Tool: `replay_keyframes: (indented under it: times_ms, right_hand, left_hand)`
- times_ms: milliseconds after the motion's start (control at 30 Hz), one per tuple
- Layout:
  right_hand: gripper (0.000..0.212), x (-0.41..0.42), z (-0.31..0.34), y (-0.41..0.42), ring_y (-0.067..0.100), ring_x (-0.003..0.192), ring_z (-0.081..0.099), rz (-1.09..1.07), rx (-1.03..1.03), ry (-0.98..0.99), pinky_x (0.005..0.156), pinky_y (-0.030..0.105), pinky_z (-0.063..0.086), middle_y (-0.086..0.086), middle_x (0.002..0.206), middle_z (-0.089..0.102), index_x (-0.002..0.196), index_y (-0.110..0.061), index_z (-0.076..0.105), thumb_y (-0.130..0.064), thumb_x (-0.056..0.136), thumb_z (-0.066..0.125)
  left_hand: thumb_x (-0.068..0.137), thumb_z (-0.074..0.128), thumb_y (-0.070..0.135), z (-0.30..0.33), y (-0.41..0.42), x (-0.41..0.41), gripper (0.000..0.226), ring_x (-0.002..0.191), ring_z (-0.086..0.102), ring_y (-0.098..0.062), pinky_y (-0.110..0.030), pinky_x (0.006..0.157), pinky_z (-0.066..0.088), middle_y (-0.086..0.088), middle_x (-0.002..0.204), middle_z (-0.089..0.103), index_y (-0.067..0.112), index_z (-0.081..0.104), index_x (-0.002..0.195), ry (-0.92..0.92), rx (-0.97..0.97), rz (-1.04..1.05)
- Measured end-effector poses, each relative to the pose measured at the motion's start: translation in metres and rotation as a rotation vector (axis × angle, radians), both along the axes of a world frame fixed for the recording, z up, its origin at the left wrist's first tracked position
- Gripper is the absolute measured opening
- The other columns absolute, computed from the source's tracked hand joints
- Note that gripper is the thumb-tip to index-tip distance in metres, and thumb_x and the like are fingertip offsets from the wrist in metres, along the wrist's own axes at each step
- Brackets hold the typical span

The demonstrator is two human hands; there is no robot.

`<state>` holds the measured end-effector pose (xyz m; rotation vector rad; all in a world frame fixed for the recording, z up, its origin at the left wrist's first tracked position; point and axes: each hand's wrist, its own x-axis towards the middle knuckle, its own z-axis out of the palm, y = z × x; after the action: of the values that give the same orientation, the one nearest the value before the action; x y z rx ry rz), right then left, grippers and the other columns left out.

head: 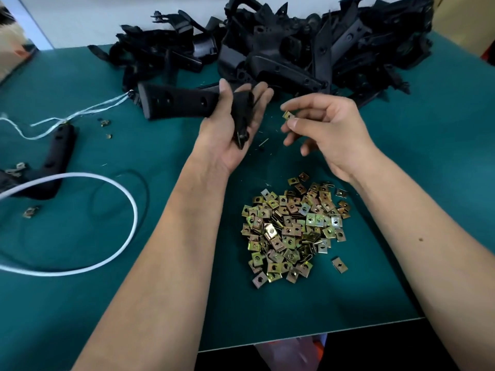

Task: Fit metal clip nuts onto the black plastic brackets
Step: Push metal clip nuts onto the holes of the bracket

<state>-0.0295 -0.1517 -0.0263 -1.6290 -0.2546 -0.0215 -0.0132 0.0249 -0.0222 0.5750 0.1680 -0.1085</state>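
My left hand (230, 124) grips a black plastic bracket (182, 103) palm up, the long arm of the part sticking out to the left and a short tab pointing down over my palm. To its right, my right hand (326, 129) pinches a single brass-coloured clip nut (288, 115) between thumb and forefinger, a short gap away from the bracket. A heap of loose clip nuts (294, 226) lies on the green mat between my forearms.
A big pile of black brackets (308, 41) fills the back of the green table (401, 156). Another bracket (56, 156) lies at the left beside a white cord loop (128, 199), white string (80, 113) and a few stray clips. The table's front edge (321, 336) runs below.
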Motion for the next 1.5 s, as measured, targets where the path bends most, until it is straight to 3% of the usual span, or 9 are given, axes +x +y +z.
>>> replay_keyframes:
  times_ms: [100,200,333,500,667,800,1067,1300,1500]
  right_hand:
    - [0.022,-0.001,0.001,0.002,0.021,0.063,0.069,0.007,0.027,0.018,0.044,0.022,0.045,0.013,0.081,0.073,0.111,-0.005,0.072,0.006,0.093,0.064]
    - [0.01,-0.003,0.002,0.006,0.021,0.063,0.069,0.015,0.083,0.062,0.045,0.021,0.046,0.012,0.079,0.073,0.104,0.001,0.072,-0.002,0.098,0.064]
    - [0.018,-0.008,0.002,0.014,0.015,0.057,0.062,-0.021,0.175,0.13,0.045,0.02,0.042,0.007,0.071,0.069,0.087,-0.003,0.072,-0.015,0.099,0.067]
    - [0.011,-0.013,0.0,0.024,0.012,0.06,0.061,0.001,0.314,0.15,0.05,0.018,0.047,0.007,0.073,0.069,0.092,-0.003,0.074,-0.006,0.098,0.066]
    - [0.007,-0.017,0.0,0.032,0.017,0.065,0.07,-0.002,0.248,0.101,0.048,0.02,0.05,0.012,0.079,0.072,0.099,0.003,0.071,-0.002,0.096,0.067]
    - [0.006,-0.018,-0.001,0.033,0.012,0.072,0.063,-0.063,0.177,0.102,0.049,0.022,0.045,0.005,0.08,0.071,0.092,-0.004,0.076,-0.009,0.093,0.073]
    - [0.012,-0.018,-0.002,0.035,0.007,0.064,0.055,-0.044,0.175,0.171,0.05,0.02,0.046,0.003,0.076,0.066,0.084,-0.008,0.075,-0.01,0.094,0.072]
    - [0.01,-0.016,-0.001,0.034,0.008,0.064,0.057,-0.027,0.293,0.247,0.053,0.018,0.048,0.004,0.076,0.07,0.091,-0.002,0.074,-0.009,0.096,0.069]
    - [0.01,-0.017,-0.003,0.036,0.007,0.063,0.057,-0.04,0.259,0.233,0.053,0.018,0.047,0.004,0.075,0.068,0.088,-0.003,0.075,-0.009,0.095,0.071]
  left_hand:
    - [0.107,0.045,0.044,-0.001,-0.006,-0.004,0.039,0.081,0.066,-0.013,-0.025,0.081,0.057,-0.005,0.109,0.071,0.015,0.069,0.113,-0.015,0.244,0.007]
    - [0.105,0.047,0.05,0.0,-0.014,-0.011,0.04,0.062,0.058,-0.009,-0.023,0.063,0.054,0.001,0.077,0.064,0.017,0.07,0.1,-0.002,0.278,-0.031]
    - [0.101,0.039,0.064,-0.001,-0.025,-0.018,0.057,0.066,0.053,-0.019,-0.034,0.065,0.047,-0.003,0.079,0.057,0.015,0.066,0.092,-0.039,0.192,-0.138]
    - [0.095,0.039,0.075,-0.002,-0.027,-0.016,0.063,0.062,0.045,-0.017,-0.032,0.061,0.044,-0.001,0.083,0.05,0.021,0.052,0.125,-0.004,0.108,-0.132]
    - [0.096,0.04,0.073,-0.003,-0.027,-0.018,0.056,0.052,0.041,-0.012,-0.029,0.056,0.04,0.005,0.08,0.061,0.023,0.065,0.104,0.022,0.089,-0.077]
    - [0.098,0.042,0.068,-0.003,-0.027,-0.015,0.053,0.071,0.057,-0.011,-0.028,0.062,0.049,0.002,0.084,0.062,0.024,0.072,0.092,0.038,0.062,-0.002]
    - [0.096,0.042,0.071,-0.002,-0.029,-0.018,0.052,0.059,0.049,-0.014,-0.028,0.05,0.037,0.005,0.083,0.059,0.028,0.07,0.093,0.069,0.134,-0.06]
    - [0.094,0.041,0.074,-0.003,-0.026,-0.015,0.057,0.058,0.04,-0.015,-0.03,0.053,0.035,0.003,0.081,0.054,0.025,0.058,0.118,0.076,0.128,-0.066]
    - [0.097,0.042,0.071,-0.003,-0.028,-0.015,0.052,0.051,0.046,-0.012,-0.025,0.045,0.038,0.005,0.08,0.058,0.028,0.071,0.094,0.072,0.103,-0.038]
